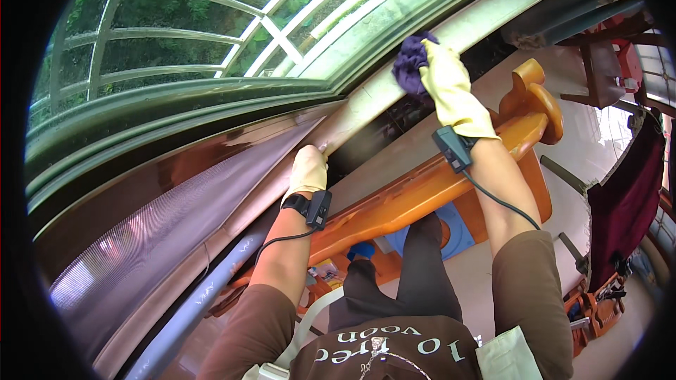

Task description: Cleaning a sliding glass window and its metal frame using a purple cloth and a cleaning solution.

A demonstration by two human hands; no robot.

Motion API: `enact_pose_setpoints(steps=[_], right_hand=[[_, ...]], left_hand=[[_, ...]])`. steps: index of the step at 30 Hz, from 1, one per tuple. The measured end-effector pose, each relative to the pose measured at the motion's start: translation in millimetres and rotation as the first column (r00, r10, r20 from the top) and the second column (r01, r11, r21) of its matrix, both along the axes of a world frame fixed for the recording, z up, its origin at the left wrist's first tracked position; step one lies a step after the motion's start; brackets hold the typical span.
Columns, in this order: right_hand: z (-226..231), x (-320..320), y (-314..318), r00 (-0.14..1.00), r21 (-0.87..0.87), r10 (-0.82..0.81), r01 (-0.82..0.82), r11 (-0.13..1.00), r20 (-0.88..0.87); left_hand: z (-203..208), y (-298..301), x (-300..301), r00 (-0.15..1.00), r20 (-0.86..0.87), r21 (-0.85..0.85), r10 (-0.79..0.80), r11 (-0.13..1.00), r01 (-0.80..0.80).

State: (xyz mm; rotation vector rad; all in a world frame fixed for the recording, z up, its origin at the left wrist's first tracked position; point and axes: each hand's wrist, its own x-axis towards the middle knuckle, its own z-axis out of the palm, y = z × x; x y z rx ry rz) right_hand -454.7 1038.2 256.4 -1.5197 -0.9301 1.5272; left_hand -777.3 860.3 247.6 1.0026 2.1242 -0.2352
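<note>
My right hand (448, 84), in a pale yellow glove, grips a bunched dark purple cloth (410, 67) and presses it on the pale window ledge (366, 104). The ledge runs slantwise beneath the window frame (239, 91). My left hand (308, 169), gloved the same way, is closed at the ledge's near edge, further down to the left; its fingertips are mostly hidden. Small black devices with cables are strapped to both wrists.
Behind the glass stands a white metal grille (260, 14) with greenery beyond. Below me is a long orange wooden bench (422, 193) with a curved end. A grey-blue pipe (204, 295) runs along the left. At right hangs a dark red cloth (627, 190) on a frame.
</note>
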Motion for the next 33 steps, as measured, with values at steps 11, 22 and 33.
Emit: enact_pose_setpoints(steps=[11, 22, 33], right_hand=[[21, -84, -33, 0.734, 0.463, 0.441, -0.672, 0.578, 0.516], [54, -56, -14, 0.46, 0.183, 0.035, -0.42, 0.889, 0.887], [46, -93, -34, 0.584, 0.207, 0.576, -0.782, 0.587, 0.572]], left_hand=[[-61, -27, -46, 0.964, 0.164, 0.055, 0.211, 0.973, -0.222], [-33, -29, -69, 0.967, 0.178, 0.084, 0.185, 0.976, -0.202], [-10, -1, -37, 0.99, 0.1, -0.024, -0.096, 0.995, 0.098]])
